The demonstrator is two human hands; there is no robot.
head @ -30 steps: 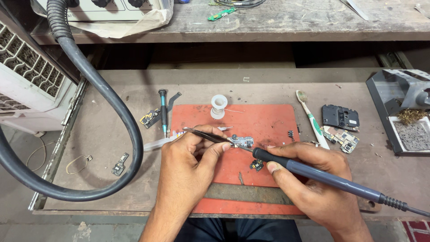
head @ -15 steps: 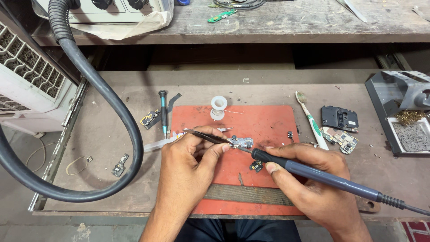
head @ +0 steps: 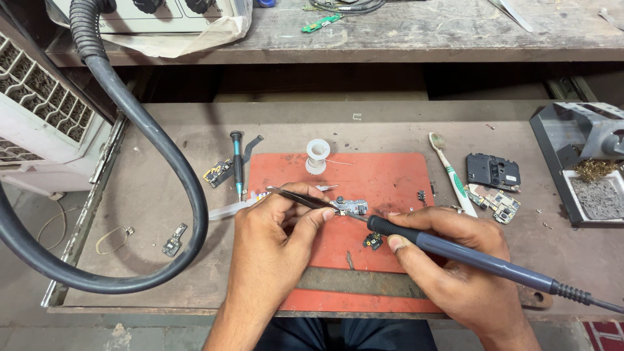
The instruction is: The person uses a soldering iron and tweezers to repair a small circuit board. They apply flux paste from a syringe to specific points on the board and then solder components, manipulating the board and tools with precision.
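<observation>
My left hand [head: 276,244] grips metal tweezers [head: 296,197] whose tips press on a small circuit board [head: 351,207] lying on a red work mat [head: 383,175]. My right hand [head: 455,260] holds a blue-handled soldering iron [head: 481,259] like a pen, with its tip touching the same small board from the right. A tiny dark component [head: 372,241] lies on the mat just below the iron. A white solder spool [head: 318,156] stands at the mat's far edge.
A thick black hose [head: 162,169] loops across the bench's left side. A screwdriver [head: 237,162] and small board [head: 218,173] lie left of the mat. A toothbrush [head: 452,175], phone parts [head: 494,172] and an iron stand with sponge [head: 588,175] are on the right.
</observation>
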